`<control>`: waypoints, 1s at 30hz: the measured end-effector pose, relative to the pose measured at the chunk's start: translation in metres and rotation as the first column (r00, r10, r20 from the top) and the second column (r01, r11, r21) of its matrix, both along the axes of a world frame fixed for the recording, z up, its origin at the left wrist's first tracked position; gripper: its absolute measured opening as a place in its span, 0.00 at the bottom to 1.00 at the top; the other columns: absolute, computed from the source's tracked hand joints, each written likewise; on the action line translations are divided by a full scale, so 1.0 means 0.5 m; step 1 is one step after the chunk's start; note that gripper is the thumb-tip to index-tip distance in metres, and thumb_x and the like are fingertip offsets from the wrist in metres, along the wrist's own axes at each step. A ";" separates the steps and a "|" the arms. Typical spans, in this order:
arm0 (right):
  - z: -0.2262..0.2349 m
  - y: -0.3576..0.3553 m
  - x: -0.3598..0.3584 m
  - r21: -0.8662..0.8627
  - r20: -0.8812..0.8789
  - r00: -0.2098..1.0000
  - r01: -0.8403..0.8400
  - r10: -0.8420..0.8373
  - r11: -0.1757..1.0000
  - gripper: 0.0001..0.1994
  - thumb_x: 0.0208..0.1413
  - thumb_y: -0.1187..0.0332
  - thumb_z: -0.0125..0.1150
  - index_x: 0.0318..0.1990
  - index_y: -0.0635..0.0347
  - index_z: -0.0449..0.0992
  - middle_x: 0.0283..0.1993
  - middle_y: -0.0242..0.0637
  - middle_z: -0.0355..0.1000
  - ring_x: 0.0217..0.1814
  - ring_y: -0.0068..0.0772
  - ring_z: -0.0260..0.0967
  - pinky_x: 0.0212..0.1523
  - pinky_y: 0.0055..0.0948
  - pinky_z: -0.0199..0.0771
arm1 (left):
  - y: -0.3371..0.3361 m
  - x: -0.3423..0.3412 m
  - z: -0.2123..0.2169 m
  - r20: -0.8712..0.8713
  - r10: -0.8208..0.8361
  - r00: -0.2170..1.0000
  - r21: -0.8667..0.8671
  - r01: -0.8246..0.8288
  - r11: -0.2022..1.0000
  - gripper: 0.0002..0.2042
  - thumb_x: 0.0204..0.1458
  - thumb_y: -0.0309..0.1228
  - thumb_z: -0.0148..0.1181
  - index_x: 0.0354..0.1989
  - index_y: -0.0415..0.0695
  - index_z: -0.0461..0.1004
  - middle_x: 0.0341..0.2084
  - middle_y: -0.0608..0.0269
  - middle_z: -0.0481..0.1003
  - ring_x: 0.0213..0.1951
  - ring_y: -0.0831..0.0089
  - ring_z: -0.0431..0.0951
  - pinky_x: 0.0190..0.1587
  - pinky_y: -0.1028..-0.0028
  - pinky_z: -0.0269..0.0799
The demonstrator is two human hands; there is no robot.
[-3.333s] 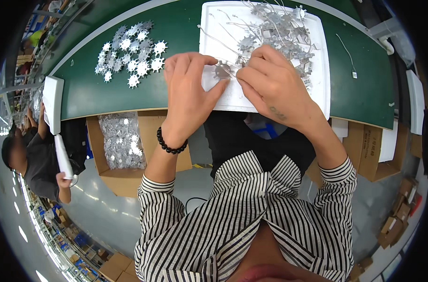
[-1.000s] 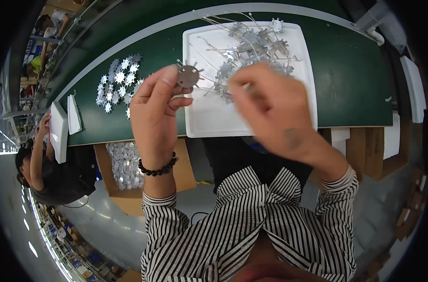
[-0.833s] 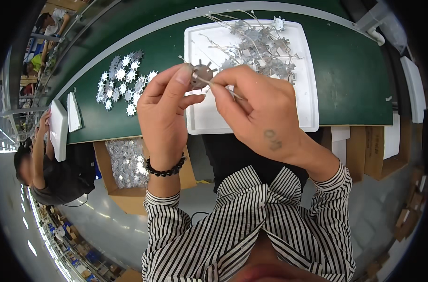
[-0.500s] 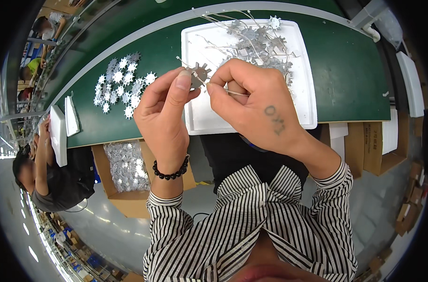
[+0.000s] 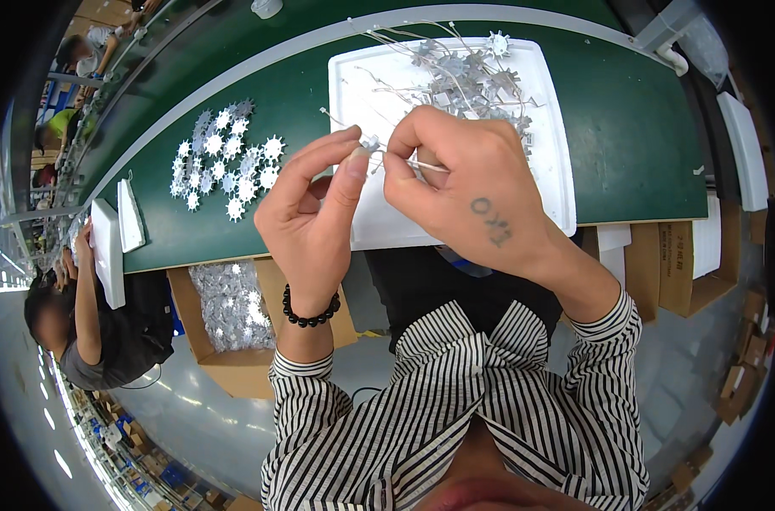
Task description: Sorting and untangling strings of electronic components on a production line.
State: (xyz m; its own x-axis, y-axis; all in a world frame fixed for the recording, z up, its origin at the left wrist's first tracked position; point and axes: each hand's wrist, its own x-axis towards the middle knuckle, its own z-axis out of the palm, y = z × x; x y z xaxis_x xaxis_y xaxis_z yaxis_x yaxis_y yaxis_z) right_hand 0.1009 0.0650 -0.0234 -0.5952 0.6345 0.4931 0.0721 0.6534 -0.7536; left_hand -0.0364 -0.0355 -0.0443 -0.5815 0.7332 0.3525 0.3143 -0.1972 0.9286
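My left hand pinches a small grey toothed metal plate between thumb and fingertips. Most of the plate is hidden by the fingers, and it appears tilted. Close beside it, my right hand is closed on a thin white cable, which runs out under the curled fingers. Both hands are above the near left part of a white foam tray. Toward the tray's far side lies a tangled heap of toothed metal plates with white cables attached.
Loose star-shaped metal plates are spread on the green table at left. Below the edge stands a cardboard box with bagged shiny parts. Another person holds a white foam piece at far left. More cartons stand at right.
The plate in my left hand has turned, from showing its broad face to nearly edge-on. Both hands have shifted slightly to the right. A white round object has come into view at the far edge.
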 end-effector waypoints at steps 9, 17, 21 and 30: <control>-0.028 -0.008 -0.001 -0.066 -0.066 0.997 -0.045 0.040 0.997 0.04 0.49 0.78 0.65 0.30 0.62 0.75 0.18 0.25 0.67 0.15 0.17 0.54 0.18 0.19 0.53 | 0.002 0.004 -0.003 0.457 -0.104 0.884 0.052 0.090 0.995 0.09 0.56 0.21 0.66 0.44 0.33 0.80 0.44 0.47 0.82 0.38 0.72 0.81 0.41 0.78 0.79; -0.014 0.002 0.028 -0.323 -0.029 0.985 -0.169 0.168 0.931 0.06 0.51 0.76 0.67 0.35 0.63 0.76 0.22 0.28 0.70 0.18 0.19 0.57 0.21 0.19 0.57 | 0.003 0.015 0.001 0.130 -0.053 0.990 -0.022 0.057 0.998 0.11 0.57 0.21 0.65 0.47 0.32 0.78 0.38 0.50 0.83 0.36 0.70 0.83 0.41 0.77 0.80; -0.026 0.027 0.044 -0.162 0.063 0.987 -0.136 0.148 0.977 0.08 0.51 0.74 0.68 0.38 0.63 0.77 0.24 0.30 0.71 0.23 0.24 0.60 0.28 0.23 0.63 | 0.012 0.013 0.036 0.159 0.027 0.987 0.047 -0.034 0.998 0.12 0.57 0.23 0.66 0.48 0.31 0.78 0.35 0.51 0.84 0.34 0.69 0.84 0.41 0.78 0.80; -0.037 0.097 0.070 0.365 0.258 0.948 0.080 -0.184 0.927 0.13 0.51 0.72 0.67 0.45 0.63 0.78 0.52 0.41 0.73 0.51 0.38 0.68 0.51 0.30 0.68 | 0.038 -0.114 0.024 -0.181 0.324 0.929 -0.018 -0.332 0.943 0.15 0.59 0.31 0.64 0.51 0.35 0.78 0.45 0.51 0.81 0.41 0.67 0.81 0.43 0.71 0.78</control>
State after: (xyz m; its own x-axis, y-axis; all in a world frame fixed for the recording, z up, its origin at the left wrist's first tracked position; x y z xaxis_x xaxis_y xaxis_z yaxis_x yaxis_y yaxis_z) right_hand 0.1359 0.1134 -0.0419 -0.6648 0.5373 0.5190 0.3523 0.8381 -0.4164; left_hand -0.0936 -0.0165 -0.0325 -0.7255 0.5303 0.4387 0.5104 -0.0129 0.8598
